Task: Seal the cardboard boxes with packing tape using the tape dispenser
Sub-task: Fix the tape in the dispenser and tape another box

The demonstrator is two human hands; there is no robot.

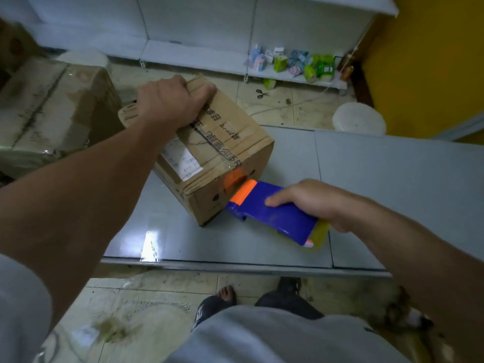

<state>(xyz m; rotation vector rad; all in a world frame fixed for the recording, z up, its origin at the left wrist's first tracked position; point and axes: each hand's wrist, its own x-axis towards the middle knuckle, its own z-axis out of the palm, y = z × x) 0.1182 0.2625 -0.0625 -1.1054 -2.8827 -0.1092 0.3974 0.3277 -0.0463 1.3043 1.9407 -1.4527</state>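
Observation:
A worn brown cardboard box with printed characters and a white label lies on the grey table. My left hand presses down on its far top end, fingers curled over the edge. My right hand grips a blue tape dispenser with an orange front, whose nose is against the box's near end face, just below the top seam. An orange reflection shows on the tape at that edge.
A larger taped cardboard box sits at the left. White stools stand beyond the table. A low white shelf holds small packets; scissors lie on the tiled floor. A yellow wall is at the right.

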